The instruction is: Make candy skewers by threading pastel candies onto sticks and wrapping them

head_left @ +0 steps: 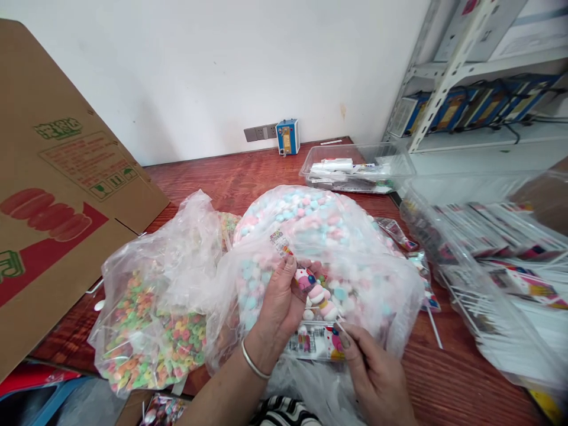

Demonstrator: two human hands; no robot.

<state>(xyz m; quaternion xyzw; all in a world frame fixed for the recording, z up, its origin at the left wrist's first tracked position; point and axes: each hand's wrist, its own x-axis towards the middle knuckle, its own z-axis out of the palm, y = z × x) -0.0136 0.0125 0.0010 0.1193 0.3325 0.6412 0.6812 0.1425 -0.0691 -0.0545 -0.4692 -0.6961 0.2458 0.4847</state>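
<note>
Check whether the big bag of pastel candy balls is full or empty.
Full: pink, blue and white balls mound the clear bag high.

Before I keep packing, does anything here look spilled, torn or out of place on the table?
Nothing looks spilled. One loose white stick lies on the wooden table, right of the marshmallow bag, near stray wrappers. The candy packet in your left hand looks intact.

A small packing or stockroom workspace: bulk bags of candy (328,236) on a wooden counter (248,177), a printed shipping carton (57,195) at its left edge, metal storage shelving (448,77) at its far right corner.
</note>
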